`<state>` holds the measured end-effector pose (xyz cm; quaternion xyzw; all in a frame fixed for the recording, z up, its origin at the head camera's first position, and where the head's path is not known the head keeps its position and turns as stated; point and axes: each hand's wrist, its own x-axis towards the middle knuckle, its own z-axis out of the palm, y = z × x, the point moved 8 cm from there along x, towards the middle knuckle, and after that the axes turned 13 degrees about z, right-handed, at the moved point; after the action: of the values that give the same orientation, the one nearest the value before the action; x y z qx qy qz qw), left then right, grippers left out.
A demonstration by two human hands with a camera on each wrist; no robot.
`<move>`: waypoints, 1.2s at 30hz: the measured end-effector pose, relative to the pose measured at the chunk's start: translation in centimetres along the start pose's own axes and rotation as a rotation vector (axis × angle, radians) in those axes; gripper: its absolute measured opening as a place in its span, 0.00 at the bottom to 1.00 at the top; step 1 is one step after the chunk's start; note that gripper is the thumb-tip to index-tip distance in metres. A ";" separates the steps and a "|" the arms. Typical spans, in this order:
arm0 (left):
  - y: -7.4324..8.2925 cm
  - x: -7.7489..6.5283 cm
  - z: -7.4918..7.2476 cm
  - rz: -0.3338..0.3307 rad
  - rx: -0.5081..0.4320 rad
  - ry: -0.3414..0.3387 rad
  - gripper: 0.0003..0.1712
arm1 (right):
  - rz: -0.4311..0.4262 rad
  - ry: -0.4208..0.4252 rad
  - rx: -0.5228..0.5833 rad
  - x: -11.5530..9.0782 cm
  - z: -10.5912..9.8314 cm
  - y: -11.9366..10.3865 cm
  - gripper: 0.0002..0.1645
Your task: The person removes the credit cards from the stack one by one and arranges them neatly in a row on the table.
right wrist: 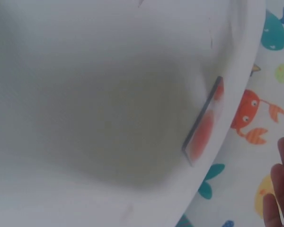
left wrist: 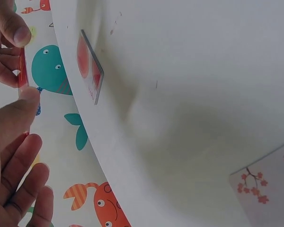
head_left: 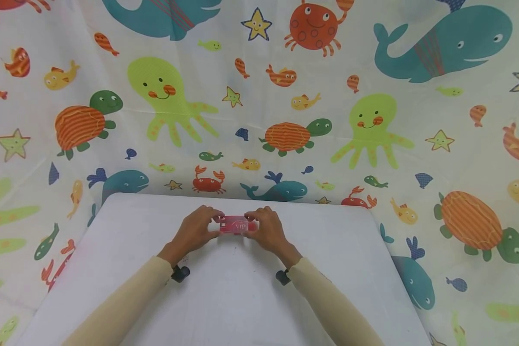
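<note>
Both hands hold a small pinkish-red card marked "VIP" near the table's far edge. My left hand pinches its left end between thumb and fingers. On the opposite end, the thumb and fingers of my right hand pinch it too. Seen from the left wrist, the held card appears almost edge-on, a thin red strip between the hands. Below it lies a white card with red shapes on the table; the right wrist view has this card too, slightly blurred.
A pale card with a red blossom branch lies nearer, by the left wrist. The white table ends just beyond the hands. Behind it hangs a cloth printed with sea animals. Dark wrist cameras sit under both forearms.
</note>
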<state>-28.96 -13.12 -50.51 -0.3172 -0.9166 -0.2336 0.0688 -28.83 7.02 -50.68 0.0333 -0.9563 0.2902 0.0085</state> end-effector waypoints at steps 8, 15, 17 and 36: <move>0.2 -0.8 -0.5 0.008 0.007 -0.002 0.32 | -0.017 0.007 -0.005 -0.8 0.3 -0.5 0.34; 0.3 -1.6 -0.6 0.017 0.003 -0.006 0.32 | -0.032 0.000 -0.017 -1.5 0.7 -0.8 0.34; 0.4 -1.9 -0.6 0.023 0.007 -0.004 0.32 | -0.038 -0.004 -0.010 -1.6 0.9 -0.9 0.34; -0.1 -4.7 -0.4 0.024 0.000 0.003 0.31 | -0.051 -0.011 -0.034 -3.3 3.3 -1.6 0.30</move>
<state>-25.35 -15.96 -51.50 -0.3276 -0.9127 -0.2333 0.0730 -25.43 4.04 -52.61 0.0593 -0.9600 0.2733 0.0111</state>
